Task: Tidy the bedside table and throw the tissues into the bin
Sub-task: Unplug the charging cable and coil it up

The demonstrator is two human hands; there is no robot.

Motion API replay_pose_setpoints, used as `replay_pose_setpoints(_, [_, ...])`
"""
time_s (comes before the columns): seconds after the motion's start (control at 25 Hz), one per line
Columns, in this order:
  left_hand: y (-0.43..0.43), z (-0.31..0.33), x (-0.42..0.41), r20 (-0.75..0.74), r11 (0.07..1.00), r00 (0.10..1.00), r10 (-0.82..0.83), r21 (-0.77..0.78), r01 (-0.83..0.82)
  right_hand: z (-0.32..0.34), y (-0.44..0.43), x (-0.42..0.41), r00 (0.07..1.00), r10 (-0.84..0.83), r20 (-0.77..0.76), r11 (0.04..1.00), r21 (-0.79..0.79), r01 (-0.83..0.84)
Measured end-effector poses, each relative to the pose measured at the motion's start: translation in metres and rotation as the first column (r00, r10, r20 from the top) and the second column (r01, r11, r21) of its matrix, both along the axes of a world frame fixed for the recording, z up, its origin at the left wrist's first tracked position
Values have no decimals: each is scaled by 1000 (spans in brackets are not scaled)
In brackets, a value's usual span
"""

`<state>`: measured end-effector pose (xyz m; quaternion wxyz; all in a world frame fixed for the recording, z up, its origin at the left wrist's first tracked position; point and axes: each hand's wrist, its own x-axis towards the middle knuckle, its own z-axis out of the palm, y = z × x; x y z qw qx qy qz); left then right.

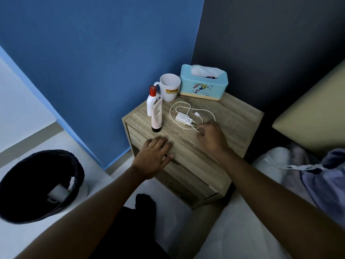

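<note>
where fingers curl, cable point(196, 128) hidden

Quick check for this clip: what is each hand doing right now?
Left hand: open, flat on the bedside table, holding nothing.
Right hand: fingers pinched on the white charger cable.

Blue wall point(93, 53), dark wall point(270, 43), pale floor point(22, 116)

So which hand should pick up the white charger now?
The right hand, probably. Its fingers already pinch the cable beside the charger. The left hand lies flat on the table's front edge.
</note>
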<state>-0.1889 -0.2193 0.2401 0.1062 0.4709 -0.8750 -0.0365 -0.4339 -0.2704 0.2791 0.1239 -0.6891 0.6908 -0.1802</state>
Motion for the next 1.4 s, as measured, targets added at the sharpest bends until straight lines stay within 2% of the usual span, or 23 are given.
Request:
replay_pose_setpoints(0.12, [0,4,-2,-18,1000,1000,18,17,-18,1,-8,-4,999,-24,26,1000,-1,24])
replay_pose_setpoints(0.28, [-1,16,-15,-69,996,995,69,53,-66,30,-6,-7,949,-120,291,985,-83,150])
replay_pose_setpoints(0.4, [5,36,-36,-129,996,988,90,30,-87,63,2,-14,913,-82,399,968,-185,168])
replay_pose_setpoints(0.52, [6,68,-57,-273,993,956,108,-24,-119,101,16,-22,901,33,433,939,-321,120])
replay_pose_setpoints(0.68, [0,137,-79,-534,974,825,183,-13,-225,159,48,-35,877,188,442,897,-442,31])
replay_pose_setpoints(0.8, [-2,187,-95,-579,963,794,185,-54,-264,193,70,-40,878,232,418,889,-458,-16])
replay_pose_setpoints(0.92, [5,228,-111,-566,979,820,84,-108,-174,222,93,-43,859,267,437,886,-462,-40])
replay_pose_setpoints(1.04, [20,260,-120,-628,986,777,28,-110,-124,247,116,-45,829,283,483,902,-427,-59])
replay_pose_setpoints(1.16, [32,277,-118,-699,986,710,89,-38,-162,258,131,-50,715,288,637,955,-243,-169])
replay_pose_setpoints(1.2, [34,279,-113,-745,985,655,126,14,-173,259,138,-53,664,299,686,953,-182,-241])
replay_pose_setpoints(1.28, [36,283,-100,-853,978,481,202,151,-143,261,156,-56,552,293,781,931,-103,-349])
replay_pose_setpoints(1.4, [44,289,-88,-906,951,288,310,291,-106,277,181,-60,296,274,915,892,-126,-434])
